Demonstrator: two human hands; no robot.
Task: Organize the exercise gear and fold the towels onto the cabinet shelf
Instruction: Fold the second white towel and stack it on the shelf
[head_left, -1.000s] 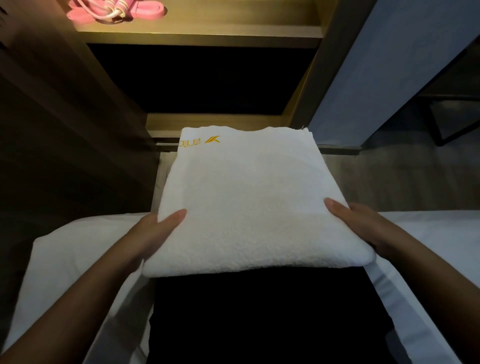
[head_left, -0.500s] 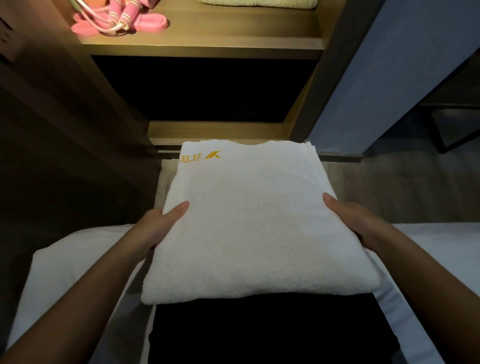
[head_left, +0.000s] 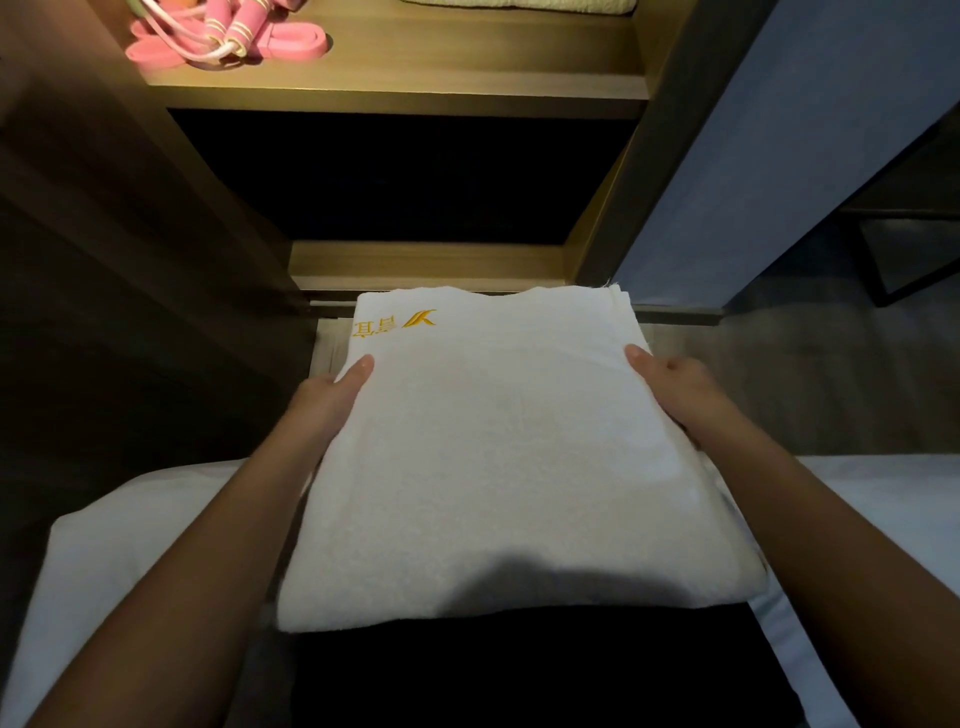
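The folded towel (head_left: 509, 457) lies between the left hand (head_left: 332, 402) and right hand (head_left: 675, 389), each grip grasping one side edge.

Head-worn camera looks down closely toward the cabinet shelf (head_left: 405, 94).

Both bare forearms reach forward. The left hand (head_left: 332, 397) and right hand (head_left: 675, 395) grip opposite edges of a folded towel (head_left: 509, 457), thumbs on top
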